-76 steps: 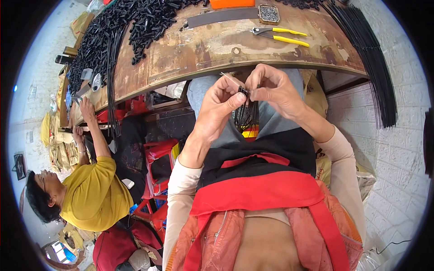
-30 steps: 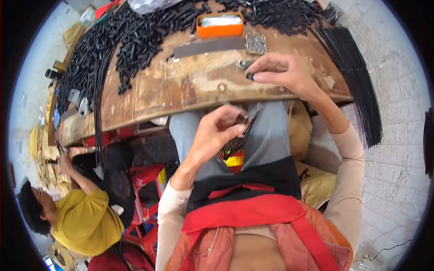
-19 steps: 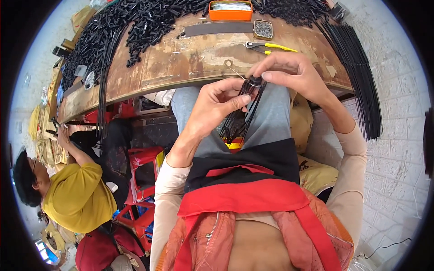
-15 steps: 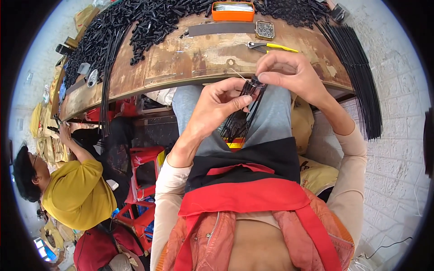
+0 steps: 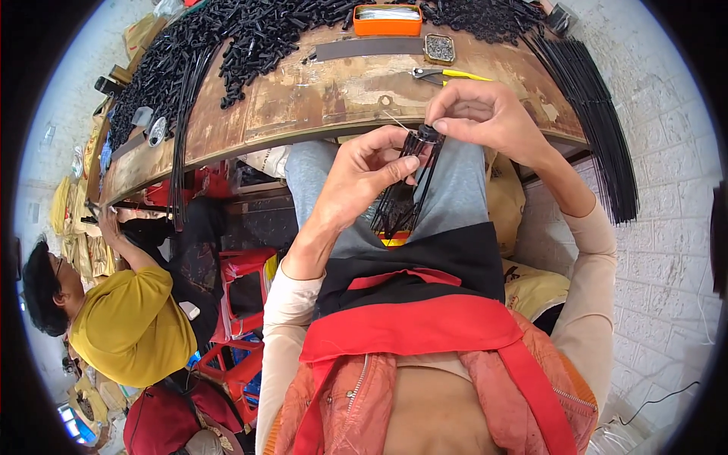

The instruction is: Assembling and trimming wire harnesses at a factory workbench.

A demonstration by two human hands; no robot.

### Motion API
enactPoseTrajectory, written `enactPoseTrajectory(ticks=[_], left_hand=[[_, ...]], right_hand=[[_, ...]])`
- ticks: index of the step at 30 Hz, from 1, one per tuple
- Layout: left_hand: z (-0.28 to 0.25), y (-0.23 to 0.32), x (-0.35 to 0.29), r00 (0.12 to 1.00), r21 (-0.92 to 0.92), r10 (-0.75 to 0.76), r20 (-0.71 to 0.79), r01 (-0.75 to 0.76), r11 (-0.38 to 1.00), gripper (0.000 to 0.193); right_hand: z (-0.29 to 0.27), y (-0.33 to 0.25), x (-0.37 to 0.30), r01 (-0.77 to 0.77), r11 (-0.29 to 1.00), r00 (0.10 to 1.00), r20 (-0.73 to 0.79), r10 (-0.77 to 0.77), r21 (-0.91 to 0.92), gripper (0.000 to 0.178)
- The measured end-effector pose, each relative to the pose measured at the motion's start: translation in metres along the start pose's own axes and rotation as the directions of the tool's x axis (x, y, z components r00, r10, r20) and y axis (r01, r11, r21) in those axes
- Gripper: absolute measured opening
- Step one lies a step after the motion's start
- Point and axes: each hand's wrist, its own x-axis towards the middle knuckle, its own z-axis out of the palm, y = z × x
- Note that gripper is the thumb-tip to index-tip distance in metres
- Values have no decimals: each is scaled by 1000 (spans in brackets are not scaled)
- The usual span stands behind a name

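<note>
Over my lap, just off the table's front edge, my left hand (image 5: pixel 368 173) is closed round a bundle of thin black ribs (image 5: pixel 403 201), much like umbrella ribs. Their upper ends gather round a small black hub (image 5: pixel 428 135). A thin pale wire (image 5: pixel 395 120) sticks out from the hub's left side. My right hand (image 5: pixel 485 121) is closed in a pinch at the hub's upper right edge. What its fingertips hold is too small to make out. The lower rib ends hang loose between my knees.
The wooden table (image 5: pixel 326 102) bears heaped black tubular parts (image 5: pixel 250 45), an orange box (image 5: pixel 387 21), a small tray of metal bits (image 5: pixel 439 49), yellow-handled pliers (image 5: pixel 455 74) and a grey strip (image 5: pixel 369 48). Long black rods (image 5: pixel 595 114) overhang its right end. A person in yellow (image 5: pixel 133 326) sits at left.
My right hand has lifted slightly off the hub's top, leaving more of it showing. My left hand keeps its hold on the ribs. The view has shifted a little.
</note>
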Motion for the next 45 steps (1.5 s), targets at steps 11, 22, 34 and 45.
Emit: enactPoseTrajectory(ticks=[11, 22, 34, 45], left_hand=[[3, -2, -2, 1000, 24, 17, -26, -17, 1000, 21], [24, -3, -3, 977, 76, 66, -202, -51, 996, 15], [35, -8, 0, 984, -142, -32, -178, 6, 990, 16], [37, -15, 7, 987, -160, -35, -157, 10, 987, 16]], right_hand=[[-4, 1, 6, 131, 987, 984, 132, -118, -91, 11], [5, 4, -3, 310, 903, 948, 25, -318, -296, 20], [-3, 9, -20, 230, 972, 973, -16, -229, 56, 25], [-15, 23, -19, 280, 953, 959, 6, -283, 117, 26]])
